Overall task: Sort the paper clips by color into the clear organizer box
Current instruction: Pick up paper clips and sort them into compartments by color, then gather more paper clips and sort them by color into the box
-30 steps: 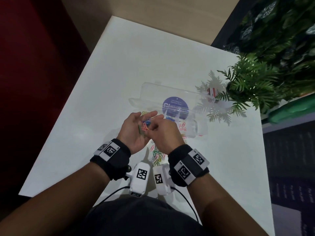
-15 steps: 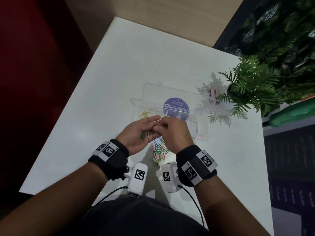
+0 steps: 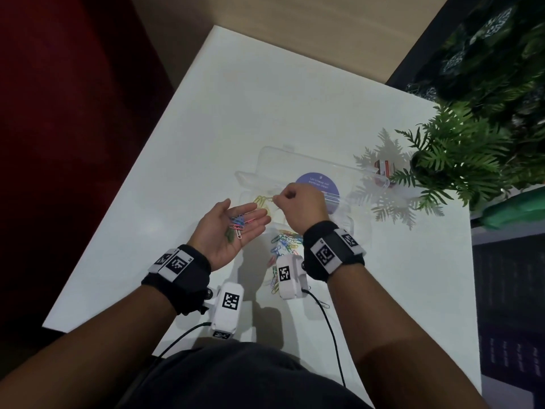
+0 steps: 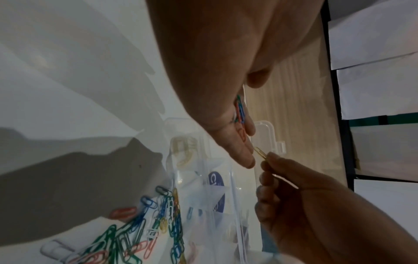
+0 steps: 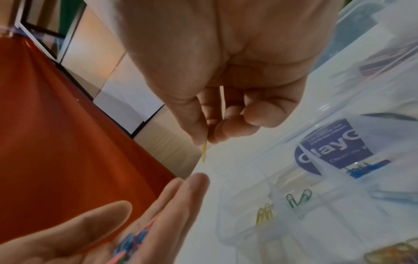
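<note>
a yellow clip (image 3: 269,198) hangs over the clear organizer box (image 3: 298,184) at its 9 o'clock end, pinched by the right hand (image 3: 300,206). at the right hand's 8 o'clock, the left hand (image 3: 228,231) lies palm-up, fingers spread, cradling mixed clips (image 3: 237,224).

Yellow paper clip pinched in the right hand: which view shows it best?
Left wrist view: the thin yellow wire paper clip sticks out sideways from the right hand, clear of the fingertips. The right wrist view shows it edge-on, a thin sliver. In the head view it is tiny.
</note>
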A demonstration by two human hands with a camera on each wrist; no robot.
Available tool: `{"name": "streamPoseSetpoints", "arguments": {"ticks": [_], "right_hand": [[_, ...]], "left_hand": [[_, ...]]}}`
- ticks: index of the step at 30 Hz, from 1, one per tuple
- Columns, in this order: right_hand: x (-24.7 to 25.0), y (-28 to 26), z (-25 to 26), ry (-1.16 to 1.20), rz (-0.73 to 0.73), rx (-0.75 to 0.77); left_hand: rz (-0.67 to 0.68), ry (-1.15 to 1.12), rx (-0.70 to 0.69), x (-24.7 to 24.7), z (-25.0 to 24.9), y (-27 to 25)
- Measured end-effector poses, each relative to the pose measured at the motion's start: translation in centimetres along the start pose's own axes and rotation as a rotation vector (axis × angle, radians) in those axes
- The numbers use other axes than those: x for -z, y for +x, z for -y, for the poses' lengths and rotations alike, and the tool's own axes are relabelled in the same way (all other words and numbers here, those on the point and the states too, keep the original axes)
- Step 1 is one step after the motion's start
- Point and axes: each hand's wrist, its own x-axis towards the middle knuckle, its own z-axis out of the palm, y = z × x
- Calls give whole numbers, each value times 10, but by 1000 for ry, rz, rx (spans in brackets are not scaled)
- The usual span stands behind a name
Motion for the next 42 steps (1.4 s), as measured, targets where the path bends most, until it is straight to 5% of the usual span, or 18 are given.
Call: {"name": "streamPoseSetpoints", "arguments": {"ticks": [5, 12, 26, 37, 42], "right_hand": [[-9, 7, 10, -65, 41, -1], [-13, -26, 8, -261, 196, 305], [-9, -61, 4, -357, 151, 491], [7, -80, -24, -403, 49, 338], [41, -88, -47, 13, -154, 197]], "left_hand": [[-1, -7, 9, 2, -4, -1], [120, 22, 46, -3, 1, 4], [77, 120, 128, -25, 12, -7], [65, 297, 217, -55, 47, -8], [144, 292, 200, -70, 64, -7]]}}
